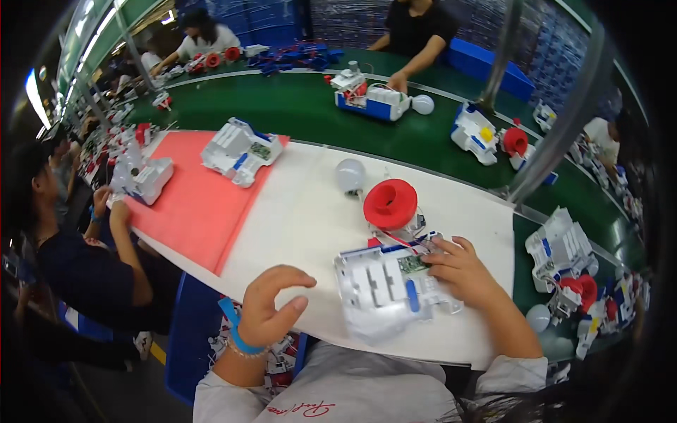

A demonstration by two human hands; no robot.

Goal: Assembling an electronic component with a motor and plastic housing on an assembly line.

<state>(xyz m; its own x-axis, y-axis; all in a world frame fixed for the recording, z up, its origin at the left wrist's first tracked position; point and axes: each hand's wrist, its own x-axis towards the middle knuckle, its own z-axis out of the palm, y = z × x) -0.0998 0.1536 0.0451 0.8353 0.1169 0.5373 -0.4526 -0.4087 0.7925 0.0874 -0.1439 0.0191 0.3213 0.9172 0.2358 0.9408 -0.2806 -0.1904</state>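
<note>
One housing point(389, 304) lay beneath spread right hand point(462, 271); left hand point(268, 307) gaped left of it; beyond it: one bulb point(350, 176), one red ring point(392, 203).

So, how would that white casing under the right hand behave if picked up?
The white casing looks like moulded plastic, so probably stiff; its open hollows suggest it's light; the exposed green circuit board could be fragile.
</note>
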